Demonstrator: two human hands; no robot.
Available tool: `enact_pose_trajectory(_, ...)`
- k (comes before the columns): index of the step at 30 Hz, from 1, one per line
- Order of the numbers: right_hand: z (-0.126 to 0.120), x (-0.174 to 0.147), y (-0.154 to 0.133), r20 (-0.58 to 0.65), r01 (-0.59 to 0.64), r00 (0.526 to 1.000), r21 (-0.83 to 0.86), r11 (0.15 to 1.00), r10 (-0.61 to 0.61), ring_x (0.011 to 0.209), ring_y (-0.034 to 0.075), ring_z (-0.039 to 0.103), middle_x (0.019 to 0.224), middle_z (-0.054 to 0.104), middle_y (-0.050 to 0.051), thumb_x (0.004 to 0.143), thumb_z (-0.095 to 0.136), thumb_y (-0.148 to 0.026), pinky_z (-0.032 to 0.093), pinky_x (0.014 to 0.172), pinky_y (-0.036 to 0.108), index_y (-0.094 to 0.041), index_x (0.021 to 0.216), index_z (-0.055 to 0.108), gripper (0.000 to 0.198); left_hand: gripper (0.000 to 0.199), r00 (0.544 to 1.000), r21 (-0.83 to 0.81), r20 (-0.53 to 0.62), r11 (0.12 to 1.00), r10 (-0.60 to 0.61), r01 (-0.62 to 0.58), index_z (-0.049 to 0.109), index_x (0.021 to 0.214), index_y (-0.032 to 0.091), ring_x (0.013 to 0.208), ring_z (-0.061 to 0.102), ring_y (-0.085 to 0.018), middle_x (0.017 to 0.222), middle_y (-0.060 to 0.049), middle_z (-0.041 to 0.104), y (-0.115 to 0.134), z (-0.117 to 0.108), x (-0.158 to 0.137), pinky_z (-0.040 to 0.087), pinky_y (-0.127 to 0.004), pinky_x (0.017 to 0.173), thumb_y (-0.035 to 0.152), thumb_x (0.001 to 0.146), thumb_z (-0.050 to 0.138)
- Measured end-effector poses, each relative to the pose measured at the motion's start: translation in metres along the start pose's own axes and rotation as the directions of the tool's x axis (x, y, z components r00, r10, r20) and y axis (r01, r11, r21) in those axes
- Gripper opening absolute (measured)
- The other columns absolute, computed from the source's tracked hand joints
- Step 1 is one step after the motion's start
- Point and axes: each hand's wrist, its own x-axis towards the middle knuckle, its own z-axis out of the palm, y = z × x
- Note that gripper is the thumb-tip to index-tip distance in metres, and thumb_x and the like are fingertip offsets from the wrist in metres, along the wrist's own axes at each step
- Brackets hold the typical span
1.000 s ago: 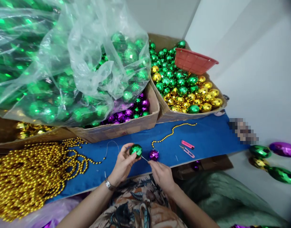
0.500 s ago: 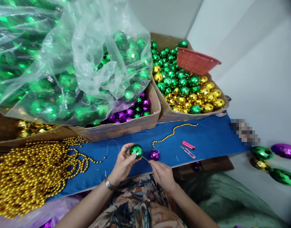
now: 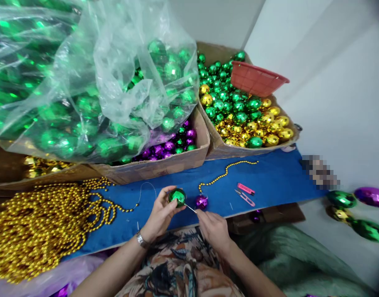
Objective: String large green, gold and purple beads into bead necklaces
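My left hand [image 3: 161,212] is closed around a shiny green faceted ball [image 3: 177,197], fingertips on its sides. In my right hand [image 3: 212,229] a thin needle [image 3: 190,208] is pinched, its far end meeting the lower right side of the ball. How deep it goes in is hidden. Just above my right fingers, a purple ball [image 3: 201,202] lies on the blue cloth, at the end of a short string of gold beads [image 3: 226,171]. A thin pale thread [image 3: 146,184] loops on the cloth left of the green ball.
A pile of gold bead strings [image 3: 37,227] covers the left side. Pink thread snips [image 3: 247,199] and a pink cutter [image 3: 246,189] lie to the right. Behind stand cardboard boxes [image 3: 158,167] of coloured balls, a plastic bag [image 3: 124,95] of green balls and a red basket [image 3: 259,78].
My right hand has shifted slightly right, and a little more of the needle shows between it and the green ball. My left hand stays in place.
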Motion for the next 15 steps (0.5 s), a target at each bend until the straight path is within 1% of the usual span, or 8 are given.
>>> enact_pose_trajectory(1, -0.0009, 0.0003, -0.0006, -0.008, 0.002, 1.0, -0.001, 1.0, -0.002, 0.065, 0.015, 0.063, 0.072, 0.066, 0.006, 0.098, 0.037, -0.019, 0.047, 0.067, 0.024, -0.017, 0.109, 0.065, 0.03, 0.042, 1.0, -0.005, 0.0, 1.0, -0.006, 0.006, 0.054, 0.115, 0.024, 0.101, 0.061, -0.023, 0.118, -0.008, 0.058, 0.0001, -0.0001, -0.0002, 0.055, -0.043, 0.084, 0.026, 0.077, 0.073)
enact_pose_trajectory(3, -0.0029, 0.001, -0.002, -0.003, -0.006, 1.0, 0.053, 0.999, 0.006, 0.068, 0.015, 0.065, 0.076, 0.068, 0.006, 0.098, 0.037, -0.019, 0.048, 0.069, 0.024, -0.016, 0.109, 0.064, 0.029, 0.043, 1.0, -0.008, -0.007, 1.0, -0.016, 0.016, 0.054, 0.115, 0.024, 0.098, 0.062, -0.022, 0.114, -0.007, 0.059, 0.0002, -0.0006, -0.0003, 0.055, -0.042, 0.083, 0.025, 0.077, 0.073)
enact_pose_trajectory(5, -0.0048, 0.0015, -0.0032, 0.028, -0.032, 0.999, 0.17, 0.985, 0.028, 0.076, 0.015, 0.067, 0.087, 0.07, 0.007, 0.098, 0.037, -0.019, 0.05, 0.074, 0.024, -0.017, 0.109, 0.063, 0.028, 0.044, 1.0, -0.019, -0.004, 0.999, -0.026, 0.026, 0.055, 0.115, 0.024, 0.097, 0.063, -0.022, 0.113, -0.007, 0.06, 0.0005, -0.0015, 0.0, 0.055, -0.041, 0.083, 0.024, 0.076, 0.074)
enact_pose_trajectory(7, -0.0062, 0.0018, -0.0037, 0.072, -0.067, 0.996, 0.302, 0.951, 0.047, 0.084, 0.015, 0.068, 0.096, 0.071, 0.007, 0.098, 0.038, -0.02, 0.051, 0.079, 0.023, -0.018, 0.109, 0.062, 0.027, 0.045, 0.999, -0.047, 0.019, 0.998, -0.043, 0.044, 0.056, 0.115, 0.023, 0.098, 0.063, -0.023, 0.115, -0.008, 0.06, 0.0007, -0.0028, 0.0005, 0.055, -0.041, 0.083, 0.023, 0.075, 0.075)
enact_pose_trajectory(9, -0.0069, 0.0019, -0.0036, 0.106, -0.093, 0.993, 0.385, 0.918, 0.056, 0.088, 0.014, 0.068, 0.099, 0.071, 0.006, 0.099, 0.038, -0.02, 0.051, 0.082, 0.023, -0.02, 0.109, 0.062, 0.026, 0.045, 0.998, -0.077, 0.041, 0.995, -0.056, 0.059, 0.056, 0.116, 0.023, 0.099, 0.064, -0.024, 0.116, -0.009, 0.06, 0.0005, -0.0043, 0.0006, 0.055, -0.04, 0.083, 0.024, 0.075, 0.074)
enact_pose_trajectory(11, -0.0065, 0.0019, -0.0031, 0.113, -0.1, 0.992, 0.398, 0.912, 0.059, 0.088, 0.015, 0.068, 0.098, 0.071, 0.006, 0.099, 0.038, -0.02, 0.052, 0.082, 0.023, -0.02, 0.109, 0.062, 0.027, 0.044, 0.998, -0.083, 0.047, 0.995, -0.052, 0.056, 0.055, 0.116, 0.024, 0.099, 0.064, -0.024, 0.117, -0.009, 0.06, -0.0002, -0.0056, 0.0003, 0.054, -0.04, 0.083, 0.024, 0.076, 0.074)
enact_pose_trajectory(15, -0.0046, 0.0022, -0.0021, 0.099, -0.08, 0.994, 0.309, 0.948, 0.052, 0.086, 0.016, 0.069, 0.096, 0.071, 0.007, 0.098, 0.038, -0.02, 0.053, 0.081, 0.024, -0.019, 0.108, 0.063, 0.026, 0.046, 0.999, -0.028, 0.034, 1.0, -0.009, 0.01, 0.056, 0.115, 0.023, 0.104, 0.061, -0.025, 0.122, -0.009, 0.058, -0.0019, -0.0073, -0.0014, 0.054, -0.041, 0.084, 0.02, 0.074, 0.075)
